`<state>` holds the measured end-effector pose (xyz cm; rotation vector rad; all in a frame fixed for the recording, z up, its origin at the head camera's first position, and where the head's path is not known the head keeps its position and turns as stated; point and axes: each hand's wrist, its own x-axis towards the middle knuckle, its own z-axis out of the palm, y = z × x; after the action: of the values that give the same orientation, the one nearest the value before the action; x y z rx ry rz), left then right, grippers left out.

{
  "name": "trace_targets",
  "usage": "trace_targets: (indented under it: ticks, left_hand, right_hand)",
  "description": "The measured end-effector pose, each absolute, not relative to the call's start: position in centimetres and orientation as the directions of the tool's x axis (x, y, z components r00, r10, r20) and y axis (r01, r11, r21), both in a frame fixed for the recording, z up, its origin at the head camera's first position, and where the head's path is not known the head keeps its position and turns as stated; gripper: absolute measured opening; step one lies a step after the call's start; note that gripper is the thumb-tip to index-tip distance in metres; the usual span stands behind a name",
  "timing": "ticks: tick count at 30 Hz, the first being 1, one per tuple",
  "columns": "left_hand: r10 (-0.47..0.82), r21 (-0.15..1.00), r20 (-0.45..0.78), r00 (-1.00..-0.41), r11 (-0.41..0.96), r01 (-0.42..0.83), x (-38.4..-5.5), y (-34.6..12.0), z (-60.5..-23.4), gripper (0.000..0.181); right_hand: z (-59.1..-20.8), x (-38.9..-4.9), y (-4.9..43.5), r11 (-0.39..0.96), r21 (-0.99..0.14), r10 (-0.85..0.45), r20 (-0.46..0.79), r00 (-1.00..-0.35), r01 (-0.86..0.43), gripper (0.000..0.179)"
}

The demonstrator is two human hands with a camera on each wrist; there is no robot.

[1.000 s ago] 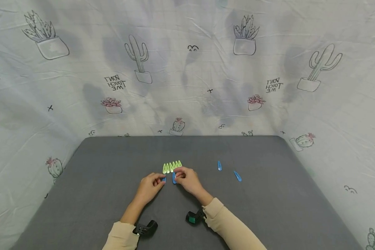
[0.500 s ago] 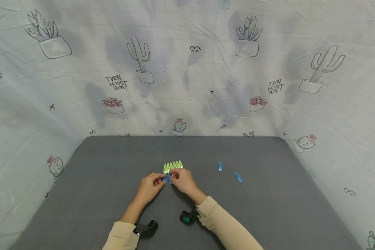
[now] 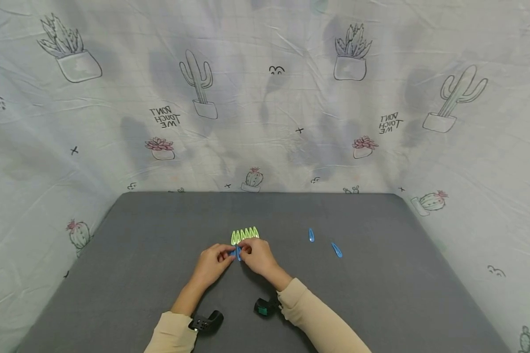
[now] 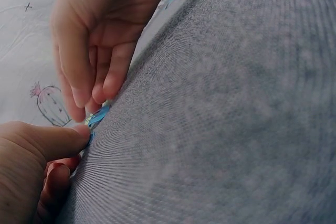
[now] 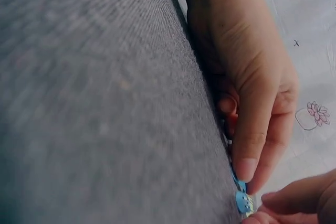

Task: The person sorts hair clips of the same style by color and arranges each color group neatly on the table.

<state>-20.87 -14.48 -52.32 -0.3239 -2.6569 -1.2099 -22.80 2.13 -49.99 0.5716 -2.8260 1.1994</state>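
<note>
Just below a row of several light green snap hair clips (image 3: 242, 236), both hands meet over blue snap hair clips. My left hand (image 3: 211, 265) pinches a blue hair clip (image 3: 232, 253) at its thumb and fingertips, which cover much of it. Close on its right, my right hand (image 3: 260, 257) holds another blue hair clip (image 3: 239, 253) upright between thumb and fingers. The left wrist view shows the left thumb (image 4: 65, 141) at a blue edge, with a blue clip (image 4: 100, 114) under the right fingertips. In the right wrist view, the right thumb (image 5: 251, 150) presses close to the blue clips (image 5: 242, 201).
Two more blue hair clips lie apart to the right, one upright (image 3: 311, 235) and one slanted (image 3: 337, 249). The grey table (image 3: 159, 220) ends at a pale curtain (image 3: 265, 98) printed with cacti. Dark wrist cameras (image 3: 206, 322) hang under both wrists.
My right hand has slid left with its blue hair clip, bringing it close beside the one at the left hand. The left hand has stayed in place.
</note>
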Motion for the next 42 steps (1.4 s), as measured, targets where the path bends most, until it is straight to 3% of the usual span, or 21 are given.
trace_targets:
  ticks: [13, 23, 33, 42]
  left_hand:
    - [0.101, 0.720, 0.265, -0.959, 0.640, 0.267, -20.8, -14.4, -52.1, 0.017]
    - [0.103, 0.720, 0.272, -0.957, 0.638, 0.274, -20.8, -14.5, -52.2, 0.018]
    - [0.088, 0.713, 0.273, -0.958, 0.650, 0.263, -20.1, -14.1, -52.3, 0.018]
    - [0.075, 0.712, 0.277, -0.958, 0.653, 0.257, -18.9, -13.6, -52.3, 0.018]
  right_hand:
    - [-49.4, -23.3, 7.0, 0.485, -0.799, -0.413, 0.150, -0.898, -0.356, 0.031]
    - [-48.5, -23.1, 13.5, 0.414, -0.857, -0.372, 0.149, -0.916, -0.307, 0.041]
    - [-46.1, -21.1, 19.4, 0.414, -0.858, -0.384, 0.140, -0.913, -0.306, 0.047]
    - [-48.8, -21.3, 25.1, 0.424, -0.853, -0.352, 0.155, -0.923, -0.305, 0.048]
